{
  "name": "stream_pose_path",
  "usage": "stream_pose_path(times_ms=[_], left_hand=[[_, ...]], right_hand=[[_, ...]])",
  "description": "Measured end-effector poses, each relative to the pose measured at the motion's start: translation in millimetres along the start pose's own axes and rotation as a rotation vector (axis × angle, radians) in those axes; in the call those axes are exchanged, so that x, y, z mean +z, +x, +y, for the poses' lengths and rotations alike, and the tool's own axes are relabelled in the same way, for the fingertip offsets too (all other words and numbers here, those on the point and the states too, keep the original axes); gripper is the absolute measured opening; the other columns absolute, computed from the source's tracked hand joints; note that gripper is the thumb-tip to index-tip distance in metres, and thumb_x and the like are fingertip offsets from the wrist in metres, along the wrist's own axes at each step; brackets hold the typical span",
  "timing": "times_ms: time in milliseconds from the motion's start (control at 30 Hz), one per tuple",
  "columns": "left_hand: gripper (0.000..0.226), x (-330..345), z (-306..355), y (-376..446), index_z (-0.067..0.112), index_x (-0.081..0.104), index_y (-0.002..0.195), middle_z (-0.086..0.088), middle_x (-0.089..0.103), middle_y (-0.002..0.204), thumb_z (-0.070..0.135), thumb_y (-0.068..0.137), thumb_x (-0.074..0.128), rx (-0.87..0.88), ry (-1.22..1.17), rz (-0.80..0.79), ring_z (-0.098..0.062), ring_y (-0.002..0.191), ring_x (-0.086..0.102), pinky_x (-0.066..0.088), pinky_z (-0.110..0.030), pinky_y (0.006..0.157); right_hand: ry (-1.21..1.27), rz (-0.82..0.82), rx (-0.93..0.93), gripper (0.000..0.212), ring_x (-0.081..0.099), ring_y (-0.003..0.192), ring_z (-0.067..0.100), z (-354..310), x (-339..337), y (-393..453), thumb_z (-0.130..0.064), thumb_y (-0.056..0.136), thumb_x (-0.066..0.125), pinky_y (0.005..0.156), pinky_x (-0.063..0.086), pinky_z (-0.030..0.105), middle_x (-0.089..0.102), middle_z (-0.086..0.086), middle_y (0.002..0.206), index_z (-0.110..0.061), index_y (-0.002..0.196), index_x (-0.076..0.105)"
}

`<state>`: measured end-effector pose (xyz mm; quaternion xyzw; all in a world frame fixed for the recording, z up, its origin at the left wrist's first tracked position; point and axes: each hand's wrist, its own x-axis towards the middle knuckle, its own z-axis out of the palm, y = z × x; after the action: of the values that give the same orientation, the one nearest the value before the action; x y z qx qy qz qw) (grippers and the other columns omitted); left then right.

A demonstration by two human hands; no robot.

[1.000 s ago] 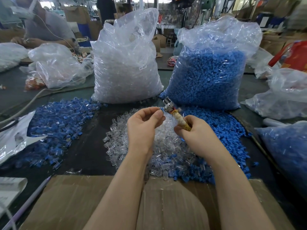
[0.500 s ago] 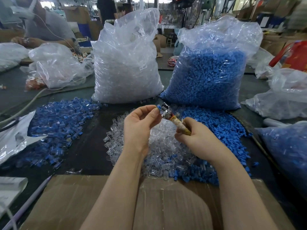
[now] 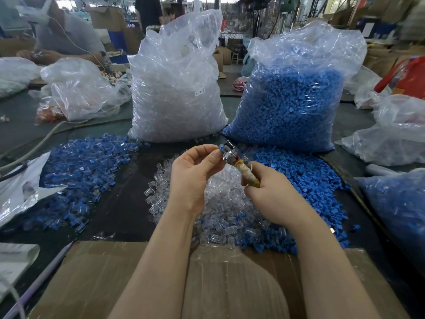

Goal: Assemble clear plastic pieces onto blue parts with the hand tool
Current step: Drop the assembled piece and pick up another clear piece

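My right hand (image 3: 272, 196) grips the tape-wrapped handle of a small hand tool (image 3: 239, 163) whose metal head points up and left. My left hand (image 3: 193, 173) pinches a small blue part (image 3: 221, 148) against that metal head with thumb and forefinger. Both hands hover over a loose pile of clear plastic pieces (image 3: 225, 203) on the dark table. Loose blue parts (image 3: 305, 180) spread to the right of that pile. A heap of finished blue-and-clear assemblies (image 3: 85, 171) lies at the left.
Two tall plastic bags stand behind the piles, one of clear pieces (image 3: 177, 88) and one of blue parts (image 3: 292, 102). A cardboard box flap (image 3: 96, 279) lies at the near edge. More bags sit at both sides. Another person (image 3: 66, 38) works at the far left.
Both hands with the tool have shifted slightly left and up. My left thumb and forefinger have closed onto the blue part at the tool's head.
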<state>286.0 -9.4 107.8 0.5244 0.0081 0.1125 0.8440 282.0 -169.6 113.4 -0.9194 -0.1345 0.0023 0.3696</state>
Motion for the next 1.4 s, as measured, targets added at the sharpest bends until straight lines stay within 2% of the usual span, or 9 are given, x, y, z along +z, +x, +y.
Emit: stream_pose_path(times_ms=[300, 467, 633, 733, 833, 967, 1100, 1300, 1400], left_hand=[[0.018, -2.1, -0.2, 1.1, 0.006, 0.070, 0.090, -0.013, 0.072, 0.089, 0.013, 0.073, 0.073, 0.003, -0.009, -0.009, -0.022, 0.083, 0.070, 0.057, -0.024, 0.073], [0.010, -3.1, -3.1, 1.5, 0.007, 0.071, 0.089, -0.011, 0.074, 0.087, 0.008, 0.079, 0.071, -0.007, 0.010, -0.008, -0.019, 0.081, 0.071, 0.056, -0.022, 0.071], [0.014, -2.0, -1.2, 1.0, 0.006, 0.071, 0.090, -0.013, 0.073, 0.089, 0.010, 0.076, 0.072, -0.024, -0.005, 0.009, -0.021, 0.082, 0.071, 0.056, -0.022, 0.071], [0.010, -1.6, 1.8, 1.2, 0.006, 0.071, 0.090, -0.010, 0.074, 0.084, 0.005, 0.080, 0.071, -0.041, -0.007, 0.027, -0.017, 0.076, 0.071, 0.057, -0.022, 0.069], [0.010, -12.9, 9.2, 4.3, 0.008, 0.073, 0.087, -0.006, 0.075, 0.078, 0.003, 0.079, 0.074, -0.032, 0.009, 0.165, -0.014, 0.071, 0.071, 0.058, -0.022, 0.069], [0.015, -51.3, 18.5, 10.4, 0.013, 0.071, 0.082, -0.005, 0.075, 0.083, -0.002, 0.083, 0.072, 0.001, 0.092, 0.592, -0.015, 0.079, 0.072, 0.059, -0.022, 0.076], [0.015, -88.8, 22.7, 13.6, 0.012, 0.065, 0.086, -0.003, 0.069, 0.086, -0.002, 0.090, 0.065, -0.058, -0.053, 0.919, -0.009, 0.080, 0.070, 0.058, -0.018, 0.075], [0.027, -106.8, 21.9, 18.3, 0.001, 0.062, 0.121, -0.010, 0.067, 0.109, -0.004, 0.097, 0.051, -0.119, -0.327, 0.987, -0.014, 0.100, 0.068, 0.054, -0.023, 0.092], [0.034, -102.2, 20.4, 20.7, 0.002, 0.057, 0.131, -0.010, 0.064, 0.123, 0.002, 0.099, 0.048, -0.099, -0.293, 0.936, -0.016, 0.111, 0.063, 0.048, -0.026, 0.103]], right_hand=[[0.010, 0.023, -0.004, 0.009, 0.047, 0.061, 0.024, -4.0, 2.4, -1.2, -0.010, 0.083, 0.048, 0.057, 0.043, 0.043, 0.056, 0.009, 0.070, -0.017, 0.078, 0.050], [0.011, 0.004, 0.013, 0.011, 0.045, 0.060, 0.024, -2.9, 2.7, -1.5, -0.009, 0.083, 0.048, 0.055, 0.039, 0.040, 0.053, 0.008, 0.067, -0.017, 0.076, 0.048], [-0.015, -0.013, 0.005, 0.005, 0.049, 0.063, 0.024, -3.3, 2.4, -0.9, -0.012, 0.086, 0.049, 0.059, 0.044, 0.044, 0.058, 0.009, 0.074, -0.015, 0.083, 0.051], [-0.009, -0.024, 0.017, 0.004, 0.050, 0.063, 0.023, -2.0, 0.9, 0.1, -0.013, 0.085, 0.050, 0.057, 0.042, 0.038, 0.058, 0.008, 0.075, -0.017, 0.087, 0.052], [-0.045, 0.047, 0.046, 0.007, 0.051, 0.062, 0.019, 2.2, -2.4, 1.7, -0.016, 0.085, 0.051, 0.052, 0.037, 0.032, 0.056, 0.001, 0.070, -0.021, 0.081, 0.050], [-0.180, 0.164, 0.199, 0.011, 0.051, 0.064, 0.017, 14.1, -7.9, 4.5, -0.025, 0.089, 0.051, 0.050, 0.030, 0.031, 0.056, 0.001, 0.073, -0.023, 0.079, 0.047], [-0.364, 0.206, 0.344, 0.018, 0.048, 0.063, 0.019, 26.1, -10.1, 4.7, -0.028, 0.091, 0.052, 0.049, 0.028, 0.031, 0.052, 0.004, 0.075, -0.018, 0.079, 0.042], [-0.455, 0.209, 0.482, 0.024, 0.048, 0.059, 0.019, 30.9, -6.9, 4.0, -0.025, 0.088, 0.058, 0.046, 0.027, 0.028, 0.051, 0.004, 0.072, -0.017, 0.076, 0.038], [-0.463, 0.227, 0.505, 0.026, 0.048, 0.058, 0.019, 32.0, -5.4, 3.4, -0.023, 0.088, 0.059, 0.046, 0.027, 0.028, 0.051, 0.004, 0.072, -0.017, 0.075, 0.036]])
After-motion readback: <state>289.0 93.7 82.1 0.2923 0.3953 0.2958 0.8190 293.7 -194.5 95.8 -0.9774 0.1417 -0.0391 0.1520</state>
